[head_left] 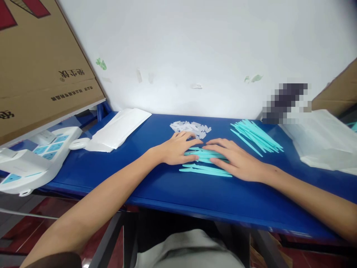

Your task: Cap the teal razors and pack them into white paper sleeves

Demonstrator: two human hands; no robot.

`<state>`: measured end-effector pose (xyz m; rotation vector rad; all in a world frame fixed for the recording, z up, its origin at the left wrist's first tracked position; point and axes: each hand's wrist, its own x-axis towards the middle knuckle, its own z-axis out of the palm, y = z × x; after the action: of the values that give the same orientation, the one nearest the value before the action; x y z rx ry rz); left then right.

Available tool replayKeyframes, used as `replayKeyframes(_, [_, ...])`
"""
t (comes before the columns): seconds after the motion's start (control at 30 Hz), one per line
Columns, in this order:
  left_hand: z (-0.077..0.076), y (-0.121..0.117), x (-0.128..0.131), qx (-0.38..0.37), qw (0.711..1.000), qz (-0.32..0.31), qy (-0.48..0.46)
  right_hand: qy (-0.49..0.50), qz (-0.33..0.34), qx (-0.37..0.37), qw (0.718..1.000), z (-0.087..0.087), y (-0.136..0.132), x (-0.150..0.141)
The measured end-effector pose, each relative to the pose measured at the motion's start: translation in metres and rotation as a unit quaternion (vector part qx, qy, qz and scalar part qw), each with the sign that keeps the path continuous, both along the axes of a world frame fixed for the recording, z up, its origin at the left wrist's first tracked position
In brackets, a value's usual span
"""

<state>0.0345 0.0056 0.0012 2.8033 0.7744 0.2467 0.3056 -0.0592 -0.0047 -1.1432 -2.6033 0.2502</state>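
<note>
Several thin turquoise plastic sticks (206,171), flat and notched near one end, lie roughly side by side on the blue table. My left hand (178,147) rests over their left ends, thumb and fingers apart, the thumb touching the sticks. From the other side my right hand (232,158) lies over their right part with its fingers stretched out and spread. Both hands cover some of the sticks. Just beyond my left fingertips is a loose heap of small translucent white plastic pieces (192,128). A second pile of turquoise sticks (255,137) lies beyond my right hand.
A white paper or plastic packet (119,128) lies at the left, next to a white power strip (52,152) with plugs. Behind them leans a large cardboard box (41,63). White plastic bags (323,141) sit at the right. A white wall (181,48) closes off the back.
</note>
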Motion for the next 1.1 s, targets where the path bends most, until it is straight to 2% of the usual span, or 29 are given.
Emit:
replayKeyframes(0.13, [-0.002, 0.003, -0.001, -0.008, 1.0, 0.004, 0.002, 0.011, -0.002, 0.008, 1.0, -0.005, 0.003, 0.005])
replayKeyframes(0.43, [-0.004, 0.004, -0.002, -0.002, 1.0, 0.01, 0.007, 0.019, -0.026, 0.015, 0.999, -0.005, 0.002, -0.004])
replayKeyframes(0.7, [-0.004, 0.004, -0.002, -0.004, 1.0, 0.016, -0.009, 0.027, 0.059, 0.048, 0.997, 0.0, -0.005, 0.003])
replayKeyframes(1.0, [-0.003, 0.005, -0.004, -0.004, 1.0, 0.027, -0.01, 0.026, 0.088, 0.041, 0.995, -0.002, -0.01, 0.002])
replayKeyframes(1.1, [-0.002, 0.006, -0.005, -0.004, 0.999, 0.034, -0.003, 0.02, 0.073, 0.04, 0.996, -0.002, -0.009, 0.003])
